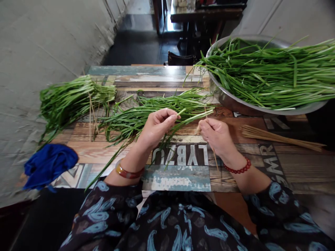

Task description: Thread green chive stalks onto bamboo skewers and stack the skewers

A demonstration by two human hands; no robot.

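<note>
The left hand pinches a green stalk, the right hand a thin skewer, loose greens just beyond both.

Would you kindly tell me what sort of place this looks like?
Perhaps a small eatery: a metal bowl heaped with long greens, a sheaf of skewers, and a second table beyond.

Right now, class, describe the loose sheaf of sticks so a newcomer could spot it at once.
Find the metal bowl heaped with long greens at the table's far right. On the near side of it, right of the right hand, lies a sheaf of thin sticks. Unlike the sticks at the left pile of greens, these lie bare, bunched together.
</note>
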